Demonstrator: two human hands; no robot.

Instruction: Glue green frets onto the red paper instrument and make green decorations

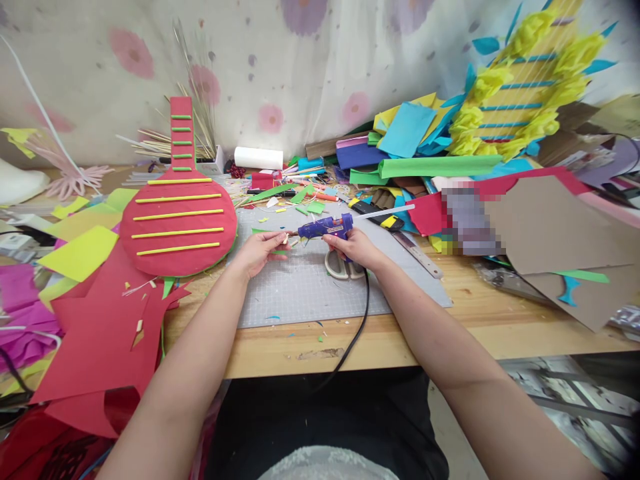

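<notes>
My right hand (357, 247) is wrapped round the handle of a purple hot glue gun (320, 227), which points left with a white glue stick (387, 211) jutting from its back. Right at the nozzle, my left hand (263, 252) pinches something small and pale between thumb and forefinger; its kind is too small to make out. Under both hands lies a grey cutting mat (295, 300), with scissors (343, 267) partly hidden below the right hand. To the left stands a red guitar-shaped cutout (179, 261) with yellow strips on its body and green ones on its neck.
A yellow-and-black utility knife (383, 215) and a metal ruler (416, 253) lie at the mat's right. Brown cardboard (555, 227) and a flower-trimmed yellow guitar shape (520, 97) are at the right. Red sheets (105, 333) spill over the left front. The gun's black cord (357, 333) crosses the table edge.
</notes>
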